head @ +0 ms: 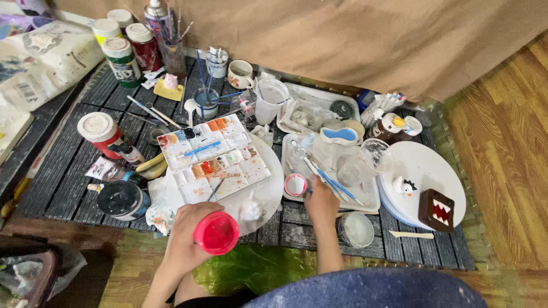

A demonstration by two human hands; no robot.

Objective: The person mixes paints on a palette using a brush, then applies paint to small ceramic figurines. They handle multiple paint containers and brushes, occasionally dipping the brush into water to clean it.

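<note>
Head view of a low slatted desk [63, 182] set out for painting. The landmark is the white mixing palette [212, 157], its wells already smeared with orange, red, blue and black, which suggests colour mixing is well under way.

Just below the palette, the left hand [185, 236] has its grip closed around a small red-capped paint pot [216, 232], lifted off the desk with the cap facing the camera. To the palette's right, the right hand [321, 203] has its fingers closed on the handles of thin brushes [331, 181] lying over a white tray [371, 201]. A small white figure [251, 210] stands on a round board under the palette's lower right corner and looks mostly unpainted, so the colouring of it appears largely left to do.

Packages:
- Above and left of the palette stand round jars with white, red and green lids [122, 45] and a spray can [158, 17].
- Left of the palette is a red canister with a white lid [103, 134].
- Below and left of the palette is a black-lidded tub [121, 199].
- Far right of the palette, on a white disc [428, 165], sits a brown toothy block figure [436, 210].
</note>
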